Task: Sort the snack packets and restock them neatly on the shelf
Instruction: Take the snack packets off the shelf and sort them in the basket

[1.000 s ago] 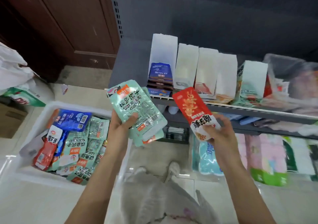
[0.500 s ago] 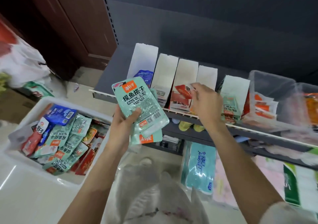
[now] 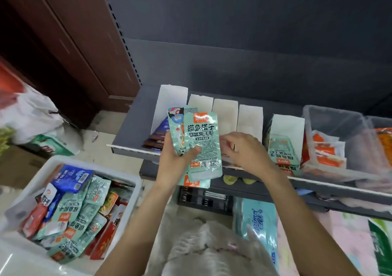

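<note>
Half done at best, judging by the piles. You're standing at the grey shelf, where white card dividers are marking out slots along the front. One slot at the left is holding dark blue packets, one further right is holding green packets, and clear tubs at the far right are carrying orange-and-white packets. The slots between are looking barely filled from this angle.

The white bin on the floor at your left is sitting well stocked with mixed green, blue and red packets, so most of the sorting is left.

Your left hand is gripping a small stack of green snack packets, thumb pressing across the front, held upright just in front of the shelf edge. Your right hand is reaching into a middle slot, fingers loosely curled over something reddish; I cannot tell whether it's pinching it or just touching.

Room: brown wooden door at left, pale tiled floor, bagged tissue packs under the shelf, plastic bags beside the bin.
</note>
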